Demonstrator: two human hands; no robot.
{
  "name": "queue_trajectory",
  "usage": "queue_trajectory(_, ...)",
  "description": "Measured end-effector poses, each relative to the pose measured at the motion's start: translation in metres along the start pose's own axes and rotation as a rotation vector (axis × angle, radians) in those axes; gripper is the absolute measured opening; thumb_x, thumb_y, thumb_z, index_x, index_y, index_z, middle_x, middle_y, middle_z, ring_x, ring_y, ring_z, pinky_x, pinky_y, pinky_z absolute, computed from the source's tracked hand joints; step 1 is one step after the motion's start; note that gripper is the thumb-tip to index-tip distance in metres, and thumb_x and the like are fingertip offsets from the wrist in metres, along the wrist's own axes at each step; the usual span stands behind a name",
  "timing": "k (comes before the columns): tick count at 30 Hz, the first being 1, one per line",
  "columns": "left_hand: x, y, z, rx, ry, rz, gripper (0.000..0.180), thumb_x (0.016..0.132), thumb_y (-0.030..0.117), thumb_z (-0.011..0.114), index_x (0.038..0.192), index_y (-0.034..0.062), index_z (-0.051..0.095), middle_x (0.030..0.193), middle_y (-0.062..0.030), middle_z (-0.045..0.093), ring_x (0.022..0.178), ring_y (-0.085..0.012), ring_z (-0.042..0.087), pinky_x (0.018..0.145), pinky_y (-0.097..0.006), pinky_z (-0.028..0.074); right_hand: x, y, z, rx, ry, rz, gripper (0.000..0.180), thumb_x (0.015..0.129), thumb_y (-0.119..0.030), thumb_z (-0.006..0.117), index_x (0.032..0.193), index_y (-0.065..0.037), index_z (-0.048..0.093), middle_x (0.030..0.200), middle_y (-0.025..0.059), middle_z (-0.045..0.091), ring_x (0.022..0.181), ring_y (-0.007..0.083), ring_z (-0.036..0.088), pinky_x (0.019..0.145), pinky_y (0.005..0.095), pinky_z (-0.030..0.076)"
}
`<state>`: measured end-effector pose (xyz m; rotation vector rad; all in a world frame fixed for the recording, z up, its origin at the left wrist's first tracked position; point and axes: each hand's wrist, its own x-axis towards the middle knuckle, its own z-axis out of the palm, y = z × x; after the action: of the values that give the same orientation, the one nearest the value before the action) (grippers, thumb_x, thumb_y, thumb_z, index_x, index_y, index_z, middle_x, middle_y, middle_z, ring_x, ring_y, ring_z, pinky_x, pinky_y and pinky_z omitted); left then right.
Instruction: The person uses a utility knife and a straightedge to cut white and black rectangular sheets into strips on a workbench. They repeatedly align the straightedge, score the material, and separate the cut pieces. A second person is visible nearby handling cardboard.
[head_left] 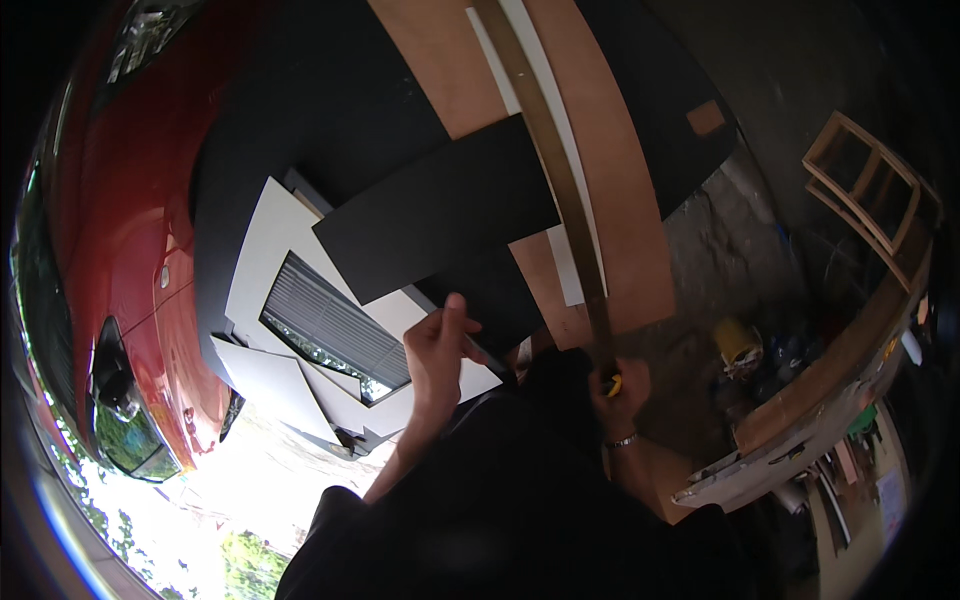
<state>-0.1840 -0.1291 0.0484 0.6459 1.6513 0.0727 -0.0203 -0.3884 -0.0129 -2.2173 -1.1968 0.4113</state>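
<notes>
Pencil-like tool pinched in left hand, tip at near edge of black panel on brown board. Long brass straightedge gripped at near end by closed right hand. Marking judged under way; no finished line discernible, white boards untouched.

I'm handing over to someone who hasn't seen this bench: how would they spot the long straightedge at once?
Start at the brown board that runs up the middle of the picture. Along it lies the long straightedge, its near end under the right hand. Unlike the wide black panel and white mat boards beside it, it is a narrow, brass-coloured strip.
</notes>
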Motion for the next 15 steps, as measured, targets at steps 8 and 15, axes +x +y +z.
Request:
queue_trajectory(8,0.066,0.08,0.078,0.905,0.083,1.294,0.09,0.079,0.041,0.085,0.152,0.0107,0.042,0.163,-0.0171,0.03,0.15,-0.039,0.029,0.119,-0.053,0.032,-0.015,0.021,0.015,-0.098,-0.059,0.065,0.038,0.07,-0.01,0.081,0.102,-0.004,0.06,0.085,0.015,0.06,0.077,0.0361,0.059,0.068,0.0465,0.045)
queue_trajectory(15,0.105,0.094,0.081,0.999,0.066,1.41,0.118,0.066,0.056,0.089,0.157,0.0085,0.032,0.165,-0.0165,0.027,0.153,-0.0388,0.025,0.121,-0.056,0.028,-0.014,0.03,0.015,-0.071,-0.106,0.023,0.045,0.075,-0.01,0.08,0.113,-0.004,0.058,0.09,0.0165,0.06,0.077,0.0359,0.059,0.066,0.0459,0.044)
